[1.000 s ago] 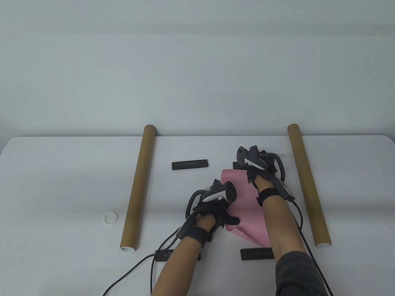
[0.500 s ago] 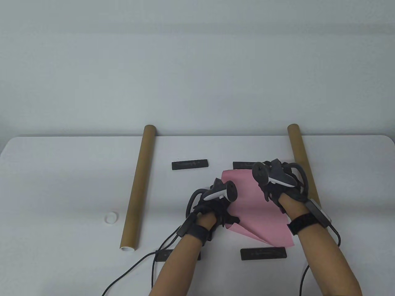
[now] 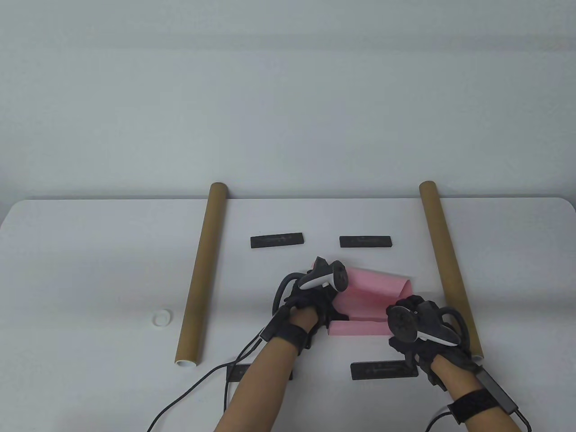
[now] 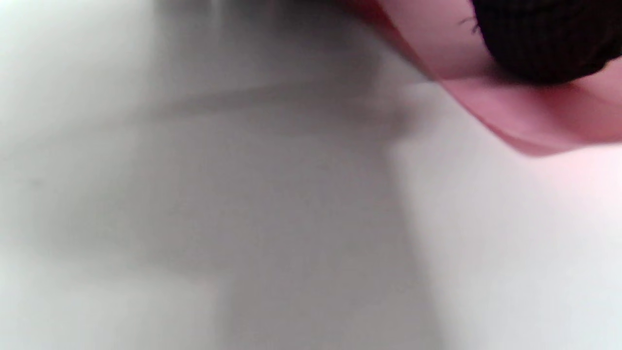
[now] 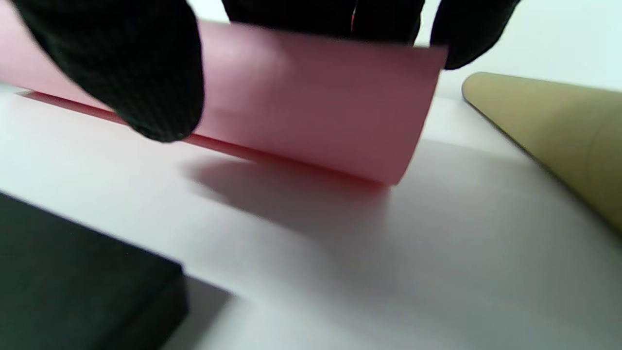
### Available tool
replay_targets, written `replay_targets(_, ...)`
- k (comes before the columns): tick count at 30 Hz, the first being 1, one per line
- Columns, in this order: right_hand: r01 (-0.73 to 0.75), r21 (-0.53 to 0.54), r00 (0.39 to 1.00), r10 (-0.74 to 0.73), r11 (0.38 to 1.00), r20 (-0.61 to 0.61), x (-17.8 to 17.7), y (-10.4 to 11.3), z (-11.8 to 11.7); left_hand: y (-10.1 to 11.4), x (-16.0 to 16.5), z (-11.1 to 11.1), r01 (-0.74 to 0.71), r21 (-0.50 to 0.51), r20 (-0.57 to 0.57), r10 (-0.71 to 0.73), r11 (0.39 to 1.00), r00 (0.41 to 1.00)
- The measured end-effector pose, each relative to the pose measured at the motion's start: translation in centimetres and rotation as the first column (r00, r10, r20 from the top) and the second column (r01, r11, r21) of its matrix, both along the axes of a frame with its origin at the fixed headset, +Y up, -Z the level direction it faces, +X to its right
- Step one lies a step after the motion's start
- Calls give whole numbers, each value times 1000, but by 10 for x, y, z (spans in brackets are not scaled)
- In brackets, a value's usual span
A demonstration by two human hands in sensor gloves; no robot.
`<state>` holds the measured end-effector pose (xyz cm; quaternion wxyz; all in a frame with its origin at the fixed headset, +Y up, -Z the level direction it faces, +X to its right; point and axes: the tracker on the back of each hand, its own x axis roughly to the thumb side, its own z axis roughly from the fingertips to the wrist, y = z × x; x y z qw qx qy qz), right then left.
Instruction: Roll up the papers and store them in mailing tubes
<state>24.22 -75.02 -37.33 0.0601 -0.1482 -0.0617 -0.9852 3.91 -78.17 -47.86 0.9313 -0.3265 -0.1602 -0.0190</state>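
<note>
A pink paper (image 3: 371, 299) lies at the table's middle, its far part curled over toward me. My left hand (image 3: 334, 314) holds its left end; in the left wrist view a gloved fingertip (image 4: 544, 39) presses on the pink paper (image 4: 515, 112). My right hand (image 3: 398, 335) grips the right end of the curl; in the right wrist view the thumb (image 5: 131, 73) is in front of the paper (image 5: 316, 107) and the fingers are behind it. Two brown mailing tubes lie lengthwise, one on the left (image 3: 200, 274) and one on the right (image 3: 450, 270), close to my right hand.
Several black bars lie around the paper: two far ones (image 3: 276, 240) (image 3: 365, 241) and two near ones (image 3: 378, 370) (image 3: 235, 373). A white cap (image 3: 162, 317) sits left of the left tube. Glove cables trail to the front edge.
My right hand has come back from the paper's far corner toward me, folding the far part of the paper over. My left hand has stayed at the left end.
</note>
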Motion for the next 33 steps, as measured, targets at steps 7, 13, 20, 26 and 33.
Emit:
replay_targets(7,24,67,999,-22,997,-31,-3,14,8,23,-6,4,-131,30,-14,132,991,991)
replay_targets(13,31,142,998,-23,989,-60,-25,46,30,76,-28,31,-383,143,0,387,913,922)
replay_targets(20,94,118,993,-85,989,-76,-56,67,55,114,-76,82,-514,195,76,509,836,857)
replay_targets(26,135,106,980,-117,985,-158,-84,65,67,119,-103,137,-504,190,179,475,843,862)
replay_targets(33,175,40,958,-160,984,-237,-105,52,78,101,-104,193,-249,554,357,43,794,933)
